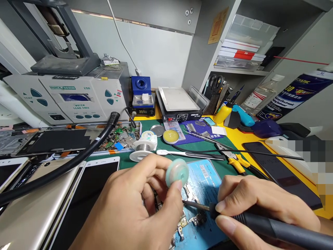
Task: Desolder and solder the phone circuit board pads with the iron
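Observation:
My left hand (135,205) pinches a small teal spool (177,172) between thumb and fingers; whether wire or braid is wound on it I cannot make out. In my right hand (260,201) is a soldering iron (281,229) with a black handle. Its metal shaft points left, and the tip lies close by my left thumb, partly lost against it. Beneath both hands a phone circuit board (191,192) rests on a light blue sheet (206,177), much of it hidden by my left hand.
Behind my hands lie a solder wire reel (143,147), a yellow paste tin (171,136), a white-headed brush (189,154) and yellow-handled pliers (235,161). A thick black hose (85,154) crosses the left side over phones (85,201). A hot-air station (78,97) stands behind.

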`<act>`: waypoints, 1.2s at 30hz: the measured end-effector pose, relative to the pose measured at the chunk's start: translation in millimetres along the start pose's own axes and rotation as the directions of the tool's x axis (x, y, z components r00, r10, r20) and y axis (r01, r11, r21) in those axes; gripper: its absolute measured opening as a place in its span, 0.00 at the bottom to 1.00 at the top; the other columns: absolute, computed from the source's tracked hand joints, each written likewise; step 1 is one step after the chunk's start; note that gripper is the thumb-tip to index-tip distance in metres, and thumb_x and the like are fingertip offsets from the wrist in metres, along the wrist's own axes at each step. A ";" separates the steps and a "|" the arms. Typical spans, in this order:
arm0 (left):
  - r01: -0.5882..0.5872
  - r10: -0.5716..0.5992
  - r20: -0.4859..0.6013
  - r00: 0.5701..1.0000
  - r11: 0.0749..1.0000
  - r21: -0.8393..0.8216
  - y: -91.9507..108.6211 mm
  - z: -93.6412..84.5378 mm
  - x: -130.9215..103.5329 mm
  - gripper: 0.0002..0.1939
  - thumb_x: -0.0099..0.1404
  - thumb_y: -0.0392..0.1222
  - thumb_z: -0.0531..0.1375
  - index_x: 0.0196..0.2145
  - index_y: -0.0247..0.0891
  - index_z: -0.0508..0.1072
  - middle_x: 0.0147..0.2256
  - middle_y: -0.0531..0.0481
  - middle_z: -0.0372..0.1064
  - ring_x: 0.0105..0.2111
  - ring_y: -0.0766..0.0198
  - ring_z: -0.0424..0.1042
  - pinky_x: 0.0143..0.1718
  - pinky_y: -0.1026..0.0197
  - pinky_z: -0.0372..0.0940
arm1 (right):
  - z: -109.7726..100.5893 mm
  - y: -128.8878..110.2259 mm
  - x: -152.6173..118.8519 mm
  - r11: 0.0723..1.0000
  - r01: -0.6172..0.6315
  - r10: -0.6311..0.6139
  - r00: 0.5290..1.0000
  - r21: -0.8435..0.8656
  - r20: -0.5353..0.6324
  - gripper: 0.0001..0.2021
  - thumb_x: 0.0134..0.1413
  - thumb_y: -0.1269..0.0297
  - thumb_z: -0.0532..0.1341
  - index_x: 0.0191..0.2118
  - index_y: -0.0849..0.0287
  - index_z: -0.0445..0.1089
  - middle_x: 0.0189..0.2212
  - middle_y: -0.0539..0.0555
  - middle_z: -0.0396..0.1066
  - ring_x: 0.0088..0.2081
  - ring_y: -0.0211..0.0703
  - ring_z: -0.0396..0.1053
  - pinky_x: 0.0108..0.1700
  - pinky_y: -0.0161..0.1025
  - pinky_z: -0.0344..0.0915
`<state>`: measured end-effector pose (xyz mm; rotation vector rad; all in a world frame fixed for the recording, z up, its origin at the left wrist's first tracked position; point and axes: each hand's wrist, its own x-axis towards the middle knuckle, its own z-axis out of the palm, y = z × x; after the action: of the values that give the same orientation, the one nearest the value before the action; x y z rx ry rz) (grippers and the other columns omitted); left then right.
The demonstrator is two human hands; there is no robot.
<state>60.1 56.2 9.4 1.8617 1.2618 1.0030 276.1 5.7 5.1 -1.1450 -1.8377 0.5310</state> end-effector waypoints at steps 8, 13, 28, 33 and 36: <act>-0.027 0.027 -0.019 0.999 1.000 0.004 -0.1 -2.5 -6.8 0.06 0.65 0.38 0.62 0.32 0.48 0.77 0.19 0.64 0.69 0.16 0.73 0.69 0.16 0.77 0.63 | -3.8 10.9 11.1 0.978 0.188 -0.192 0.981 0.087 0.040 0.15 0.44 0.80 0.69 0.34 0.50 0.76 0.20 0.46 0.77 0.17 0.39 0.74 0.15 0.28 0.67; 0.014 -0.011 -0.071 0.997 1.000 0.029 3.9 0.1 -5.9 0.06 0.64 0.40 0.61 0.30 0.48 0.77 0.19 0.64 0.68 0.16 0.73 0.66 0.15 0.76 0.60 | -1.6 13.7 13.0 0.976 0.209 -0.210 0.978 0.054 0.004 0.16 0.41 0.81 0.68 0.33 0.50 0.75 0.19 0.46 0.77 0.15 0.40 0.74 0.15 0.28 0.69; 0.072 -0.072 -0.050 0.996 0.997 -0.004 3.7 1.9 -7.8 0.06 0.65 0.42 0.61 0.30 0.49 0.77 0.18 0.64 0.65 0.16 0.72 0.65 0.15 0.74 0.60 | -3.3 16.2 10.5 0.967 0.248 -0.250 0.968 0.051 0.028 0.16 0.43 0.81 0.68 0.35 0.50 0.75 0.20 0.46 0.78 0.15 0.38 0.74 0.19 0.27 0.72; 0.079 -0.078 -0.065 0.995 0.997 0.022 4.7 3.3 -9.3 0.07 0.65 0.43 0.60 0.30 0.50 0.77 0.19 0.63 0.66 0.16 0.72 0.65 0.16 0.72 0.59 | -7.8 21.3 6.5 0.972 0.234 -0.234 0.972 -0.009 0.023 0.09 0.48 0.72 0.72 0.31 0.49 0.77 0.18 0.47 0.77 0.15 0.40 0.74 0.15 0.29 0.69; 0.080 -0.078 -0.076 0.994 0.997 0.023 4.8 3.5 -9.0 0.07 0.64 0.43 0.60 0.30 0.50 0.77 0.19 0.63 0.65 0.16 0.72 0.65 0.15 0.73 0.59 | -9.5 23.7 5.2 0.970 0.239 -0.239 0.971 -0.043 0.016 0.08 0.51 0.66 0.74 0.27 0.50 0.77 0.17 0.47 0.74 0.15 0.40 0.74 0.15 0.28 0.67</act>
<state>63.1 45.9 9.8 1.7938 1.3879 1.0267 294.9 20.9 -4.7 -0.9331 -1.9716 0.3594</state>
